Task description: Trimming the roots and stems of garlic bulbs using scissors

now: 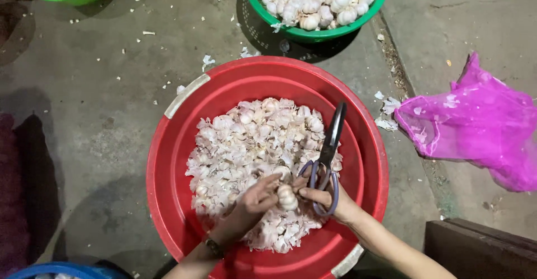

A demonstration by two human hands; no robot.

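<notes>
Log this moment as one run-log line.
left hand: holds garlic bulb | right hand: holds scissors | over red basin of garlic skins

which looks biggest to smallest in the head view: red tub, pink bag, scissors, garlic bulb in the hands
1. red tub
2. pink bag, cut off by the frame edge, so its full size is unsure
3. scissors
4. garlic bulb
</notes>
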